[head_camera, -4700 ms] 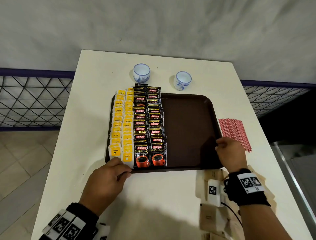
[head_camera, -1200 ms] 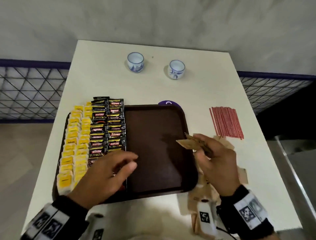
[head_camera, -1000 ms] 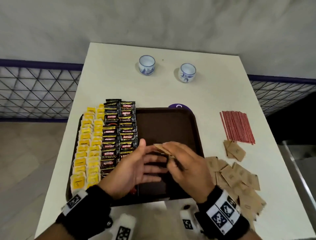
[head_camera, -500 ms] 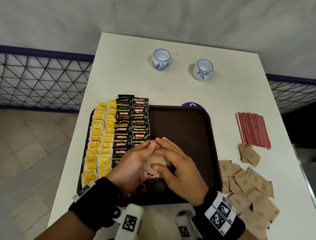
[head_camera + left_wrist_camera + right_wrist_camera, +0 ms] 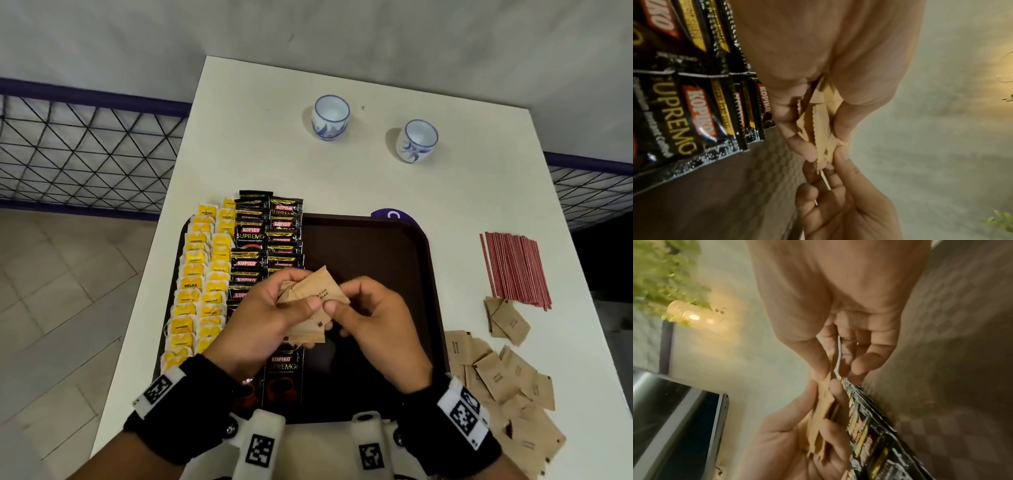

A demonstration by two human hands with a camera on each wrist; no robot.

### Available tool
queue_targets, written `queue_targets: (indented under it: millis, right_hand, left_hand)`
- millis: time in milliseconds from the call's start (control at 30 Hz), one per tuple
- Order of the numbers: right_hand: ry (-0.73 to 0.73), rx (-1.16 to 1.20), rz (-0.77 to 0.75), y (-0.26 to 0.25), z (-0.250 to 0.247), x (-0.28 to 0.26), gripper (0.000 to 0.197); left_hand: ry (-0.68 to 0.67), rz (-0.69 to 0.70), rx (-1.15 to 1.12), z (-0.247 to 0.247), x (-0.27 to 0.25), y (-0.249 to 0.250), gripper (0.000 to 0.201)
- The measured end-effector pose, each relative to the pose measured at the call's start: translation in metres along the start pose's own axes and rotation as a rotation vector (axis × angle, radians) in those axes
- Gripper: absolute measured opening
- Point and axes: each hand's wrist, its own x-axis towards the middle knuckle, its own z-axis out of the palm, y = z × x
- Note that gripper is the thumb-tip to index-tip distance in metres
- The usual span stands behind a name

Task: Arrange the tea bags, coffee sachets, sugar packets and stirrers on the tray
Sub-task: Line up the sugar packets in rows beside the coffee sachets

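both hands over the tray [image 5: 421,246], near-centre. left hand [image 5: 263,325] grip pinches a small stack of sugar packets [image 5: 310,301]: tan paper, serrated ends, dark print. right hand [image 5: 373,325] grip pinches the top packet's right edge. stack count unreadable, fingers cover it. tea bags [image 5: 197,284] and coffee sachets [image 5: 267,236] fill the tray's left side, near ends hidden by the left hand.

Head view: high above the counter [image 5: 274,164], facing forward and down, taking in the whole tray [image 5: 376,246]. Wrist views: very near, along each palm toward the fingertips. Shared by all three: the pinched sugar packets [image 5: 315,291] [image 5: 820,129] [image 5: 824,402] and the coffee sachets [image 5: 267,233] [image 5: 684,113] [image 5: 869,434].
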Motion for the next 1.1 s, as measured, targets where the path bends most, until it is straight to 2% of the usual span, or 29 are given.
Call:
queue_targets:
  millis: [33, 100, 167, 267, 367, 467, 567, 700, 833, 967, 1100]
  right_hand:
    - [-0.017, 0.027, 0.025, -0.002, -0.002, 0.001, 0.009]
    - [-0.045, 0.033, 0.048, -0.005, -0.005, 0.004, 0.01]
    - [-0.075, -0.015, 0.023, -0.009, -0.008, 0.007, 0.007]
    - [-0.084, -0.065, -0.035, -0.012, -0.01, 0.013, 0.016]
    - [-0.101, -0.071, -0.035, -0.017, -0.014, 0.02, 0.017]
    - [-0.087, -0.054, -0.005, -0.024, -0.022, 0.032, 0.023]
    - [0.011, -0.005, 0.029, -0.028, -0.033, 0.06, 0.022]
    - [0.066, -0.097, 0.012, -0.03, -0.038, 0.106, 0.021]
    - [0.058, -0.115, 0.059, -0.037, -0.033, 0.136, 0.007]
    - [0.007, -0.07, 0.113, -0.046, -0.03, 0.152, 0.008]
    - [-0.059, -0.123, 0.178, -0.05, -0.025, 0.166, 0.004]
  left_hand:
    - [0.005, 0.002, 0.014, 0.0, 0.0, 0.002, 0.023]
    - [0.026, -0.007, 0.03, -0.001, 0.0, 0.004, 0.02]
    - [0.044, 0.001, 0.065, -0.002, 0.001, 0.005, 0.017]
    - [0.038, 0.063, 0.278, -0.004, 0.003, 0.005, 0.016]
    - [0.036, 0.069, 0.356, -0.007, 0.004, 0.006, 0.016]
    - [0.061, -0.008, 0.211, -0.011, 0.003, 0.008, 0.015]
    - [0.072, -0.075, 0.036, -0.018, -0.001, 0.013, 0.018]
    - [0.083, -0.105, 0.002, -0.027, -0.005, 0.014, 0.019]
    - [0.096, -0.117, 0.01, -0.031, -0.008, 0.012, 0.02]
    - [0.107, -0.12, 0.011, -0.036, -0.01, 0.011, 0.021]
    - [0.106, -0.131, 0.003, -0.038, -0.01, 0.011, 0.022]
